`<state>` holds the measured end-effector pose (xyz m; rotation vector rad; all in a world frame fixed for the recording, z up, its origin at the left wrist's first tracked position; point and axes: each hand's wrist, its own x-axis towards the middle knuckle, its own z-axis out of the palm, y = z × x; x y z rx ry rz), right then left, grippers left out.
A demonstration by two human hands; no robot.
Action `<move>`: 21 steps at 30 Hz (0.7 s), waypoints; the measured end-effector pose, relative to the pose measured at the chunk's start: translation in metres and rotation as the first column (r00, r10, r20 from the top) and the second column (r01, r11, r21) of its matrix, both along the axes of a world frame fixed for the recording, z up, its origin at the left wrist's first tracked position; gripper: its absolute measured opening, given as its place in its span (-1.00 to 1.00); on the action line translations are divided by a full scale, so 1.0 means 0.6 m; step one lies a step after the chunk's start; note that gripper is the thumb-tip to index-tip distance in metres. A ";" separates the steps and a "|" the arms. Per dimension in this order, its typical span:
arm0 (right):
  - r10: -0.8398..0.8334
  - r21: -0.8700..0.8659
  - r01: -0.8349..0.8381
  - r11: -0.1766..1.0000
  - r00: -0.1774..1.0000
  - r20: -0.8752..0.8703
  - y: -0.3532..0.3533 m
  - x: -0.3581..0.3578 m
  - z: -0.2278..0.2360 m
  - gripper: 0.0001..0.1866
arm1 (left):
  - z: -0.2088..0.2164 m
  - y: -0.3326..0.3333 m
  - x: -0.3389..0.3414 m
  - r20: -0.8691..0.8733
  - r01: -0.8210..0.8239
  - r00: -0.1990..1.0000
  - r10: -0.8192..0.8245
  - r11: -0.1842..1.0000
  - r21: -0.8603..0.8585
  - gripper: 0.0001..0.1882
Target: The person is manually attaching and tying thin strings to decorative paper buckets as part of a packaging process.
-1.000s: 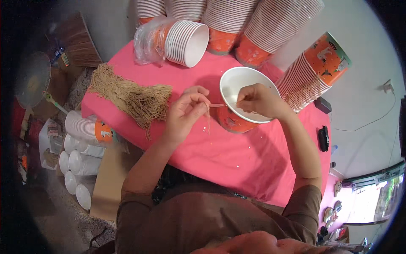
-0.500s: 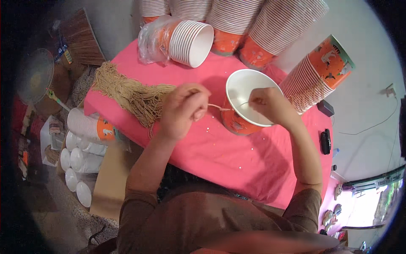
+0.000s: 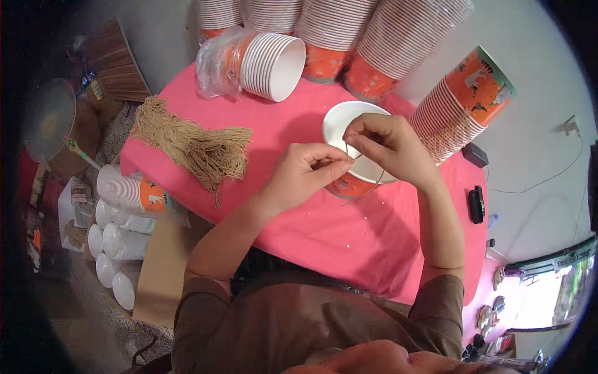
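Note:
A paper bucket (image 3: 334,123), white inside and orange outside, stands on the table in front of me. Over its near rim my two hands meet, close together. My left hand (image 3: 305,174) pinches a thin tan cord (image 3: 347,148) between thumb and fingertips. My right hand (image 3: 395,149) is closed on the same cord just above, and a loose end curves down past the bucket's side. The fingers partly hide the bucket's rim, so I cannot tell where the cord passes through or around it. To the left lies a bundle of tan cords (image 3: 193,146).
Pink cloth (image 3: 324,249) covers the table. Tall stacks of paper buckets (image 3: 336,28) line the back, with a bagged stack (image 3: 272,65) on its side. Another stack (image 3: 461,100) leans at right, near a black object (image 3: 476,204). A cardboard box (image 3: 171,268) stands below left.
My left hand has moved right and down to the bucket's rim, meeting my right hand. My right hand has shifted slightly up and left. Both now pinch the cord close together.

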<state>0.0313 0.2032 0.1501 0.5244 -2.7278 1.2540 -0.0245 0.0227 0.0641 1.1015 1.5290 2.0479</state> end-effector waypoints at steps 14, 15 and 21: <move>0.076 0.259 0.031 0.965 0.916 -0.394 0.001 0.008 -0.018 -0.88 | -0.019 -0.006 -0.023 0.056 -0.015 0.998 0.014 1.000 0.012 -0.85; 0.058 0.235 0.046 0.971 0.906 -0.420 0.004 0.010 -0.014 -0.90 | -0.019 -0.007 -0.023 0.052 -0.016 0.999 0.015 1.000 0.019 -0.85; 0.016 0.164 0.055 0.985 0.914 -0.406 0.003 0.022 0.009 -0.93 | -0.031 -0.027 -0.031 0.000 -0.070 0.998 0.070 0.998 -0.006 -0.84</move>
